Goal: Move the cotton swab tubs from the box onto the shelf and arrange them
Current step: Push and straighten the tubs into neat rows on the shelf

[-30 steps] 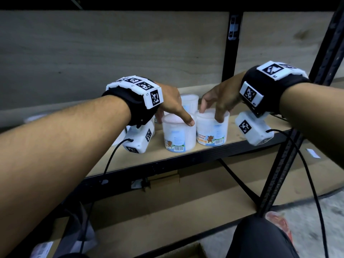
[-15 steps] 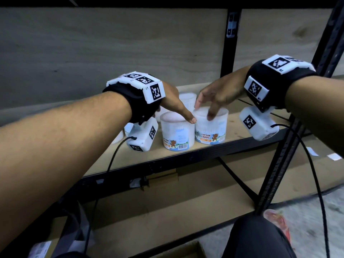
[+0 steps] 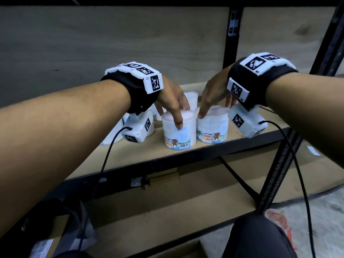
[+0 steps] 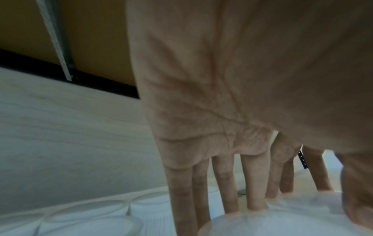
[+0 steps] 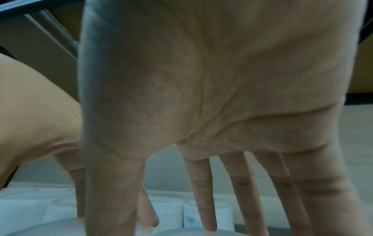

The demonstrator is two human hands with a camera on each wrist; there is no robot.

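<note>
Two white cotton swab tubs stand side by side at the front of the shelf board (image 3: 130, 155). My left hand (image 3: 173, 112) grips the left tub (image 3: 178, 135) from above, thumb down its front wall and fingers (image 4: 254, 199) at the lid's far rim. Over the right tub (image 3: 212, 127), my right hand (image 3: 214, 107) holds it the same way, thumb at the lid's left edge and fingers (image 5: 207, 215) reaching behind. More tubs stand behind (image 3: 191, 98) and to the left (image 3: 111, 135), partly hidden by my left wrist.
A black upright (image 3: 230, 34) runs up the back panel and another post (image 3: 279, 174) stands at the front right. The upper shelf hangs low overhead. Flat cardboard lies on the lower shelf (image 3: 186, 202). An open cardboard box (image 3: 178, 252) and my knee (image 3: 260, 239) are below.
Both hands have come down from resting on the lids to holding the front tubs. The left tub has turned, its barcode now further right.
</note>
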